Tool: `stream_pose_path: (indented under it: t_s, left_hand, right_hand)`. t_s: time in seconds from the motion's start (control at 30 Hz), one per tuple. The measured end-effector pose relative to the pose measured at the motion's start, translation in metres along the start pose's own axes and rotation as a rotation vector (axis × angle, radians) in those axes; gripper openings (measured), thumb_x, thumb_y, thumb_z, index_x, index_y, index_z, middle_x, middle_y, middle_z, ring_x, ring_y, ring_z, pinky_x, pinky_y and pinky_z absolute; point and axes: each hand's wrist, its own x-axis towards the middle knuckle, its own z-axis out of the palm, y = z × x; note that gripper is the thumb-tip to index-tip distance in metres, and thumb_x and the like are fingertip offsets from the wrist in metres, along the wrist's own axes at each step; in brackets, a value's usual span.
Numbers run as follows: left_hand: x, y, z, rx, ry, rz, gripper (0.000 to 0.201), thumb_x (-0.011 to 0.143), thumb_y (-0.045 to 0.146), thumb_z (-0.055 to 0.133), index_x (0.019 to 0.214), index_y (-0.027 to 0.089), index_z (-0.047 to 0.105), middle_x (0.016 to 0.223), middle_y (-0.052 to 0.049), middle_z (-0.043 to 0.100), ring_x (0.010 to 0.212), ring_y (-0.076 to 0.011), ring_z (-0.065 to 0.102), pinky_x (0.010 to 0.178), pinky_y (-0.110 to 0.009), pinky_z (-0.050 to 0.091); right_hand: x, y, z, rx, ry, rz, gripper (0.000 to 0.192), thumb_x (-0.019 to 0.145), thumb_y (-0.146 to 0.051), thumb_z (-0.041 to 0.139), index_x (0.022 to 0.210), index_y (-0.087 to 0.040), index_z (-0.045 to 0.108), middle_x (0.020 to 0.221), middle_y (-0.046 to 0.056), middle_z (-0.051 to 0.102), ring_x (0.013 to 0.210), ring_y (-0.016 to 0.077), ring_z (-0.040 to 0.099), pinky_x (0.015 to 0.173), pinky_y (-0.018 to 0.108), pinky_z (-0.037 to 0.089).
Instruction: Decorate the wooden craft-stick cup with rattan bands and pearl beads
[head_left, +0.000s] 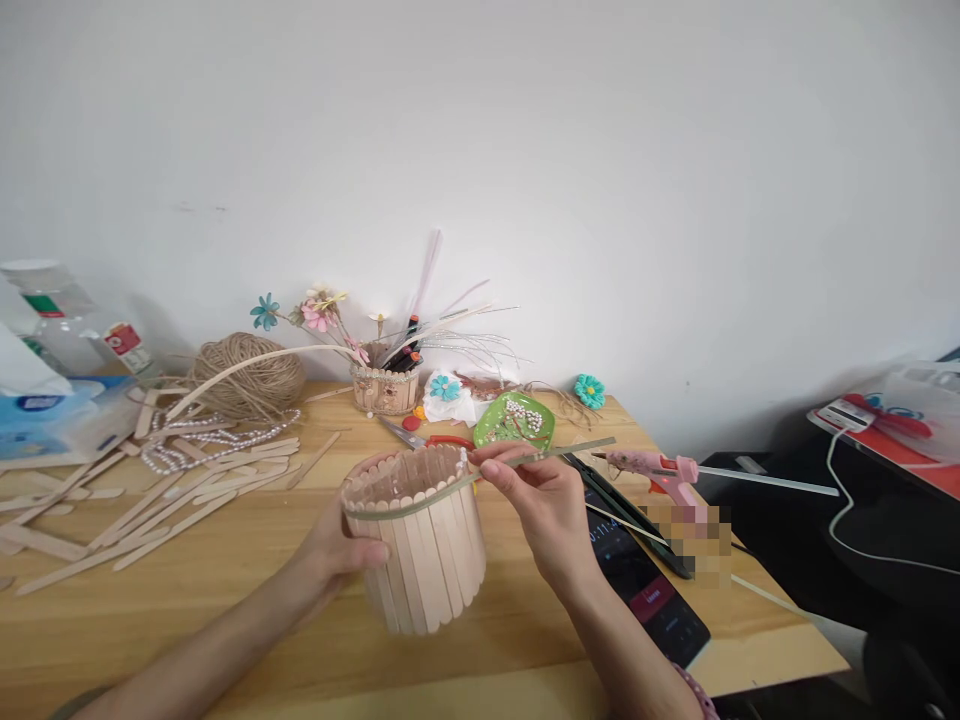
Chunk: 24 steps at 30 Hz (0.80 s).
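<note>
A round basket of upright wooden craft sticks (427, 565) is tilted in front of me, with a thin green strip (409, 503) running round its outside just under the rim. My left hand (341, 535) is closed on the basket's left side, thumb on the front and fingers behind. With my right hand (536, 495) I pinch the strip at the rim's right side. The strip's loose end sticks out past my fingers to the right. Behind the basket lie scissors with red handles (450, 441), partly hidden.
Loose craft sticks (217, 485), pearl strings and a twine ball (247, 375) lie left. Behind stand a stick pot (386, 388) with flowers and pens, and a green dish (514, 420) of beads. A pink glue gun (660, 468) and a phone (652, 590) are right.
</note>
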Motion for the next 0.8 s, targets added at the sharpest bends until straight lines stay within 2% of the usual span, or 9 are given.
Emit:
stream_pose_path:
  t_s: [0.17,0.3,0.43,0.6,0.8]
  left_hand:
    - [0.000,-0.001,-0.004,-0.003,-0.051,-0.006,0.096,0.046,0.036,0.082,0.131,0.032,0.038,0.131,-0.005,0.053,0.126,-0.0333,0.040,0.098,-0.043,0.039]
    - [-0.001,0.000,-0.006,0.036,-0.129,-0.001,0.091,0.048,0.042,0.081,0.129,0.031,0.041,0.132,-0.006,0.052,0.128,-0.0340,0.037,0.101,-0.045,0.036]
    - [-0.002,0.000,-0.007,0.022,-0.132,-0.007,0.092,0.049,0.041,0.081,0.130,0.035,0.039,0.135,-0.004,0.049,0.127,-0.0332,0.039,0.101,-0.046,0.037]
    - [-0.003,0.001,-0.006,-0.005,-0.150,-0.019,0.092,0.049,0.043,0.081,0.131,0.030,0.041,0.134,-0.007,0.050,0.126,-0.0355,0.040,0.097,-0.046,0.040]
    - [-0.003,0.000,-0.007,-0.034,-0.156,-0.025,0.095,0.047,0.039,0.082,0.132,0.028,0.041,0.132,-0.008,0.052,0.123,-0.0367,0.043,0.093,-0.043,0.043]
  right_hand:
    - [0.000,-0.002,0.002,-0.017,0.000,-0.027,0.018,0.071,-0.033,0.070,0.059,-0.021,0.067,0.076,0.004,0.067,0.082,0.0190,0.061,0.076,0.034,0.049]
    - [-0.001,-0.002,0.005,0.038,0.007,-0.020,0.015,0.069,-0.033,0.071,0.061,-0.021,0.067,0.076,0.003,0.066,0.078,0.0174,0.060,0.074,0.033,0.049]
    - [-0.001,0.000,0.007,0.101,0.007,-0.008,0.011,0.068,-0.030,0.072,0.064,-0.022,0.067,0.074,0.001,0.065,0.077,0.0153,0.059,0.071,0.030,0.048]
    - [-0.001,0.002,0.010,0.143,0.017,0.028,0.012,0.066,-0.029,0.074,0.064,-0.021,0.065,0.073,0.000,0.061,0.074,0.0136,0.055,0.068,0.026,0.045]
    - [-0.002,0.005,0.012,0.233,-0.005,0.048,0.012,0.066,-0.026,0.073,0.062,-0.021,0.063,0.076,-0.001,0.055,0.076,0.0125,0.052,0.072,0.025,0.043]
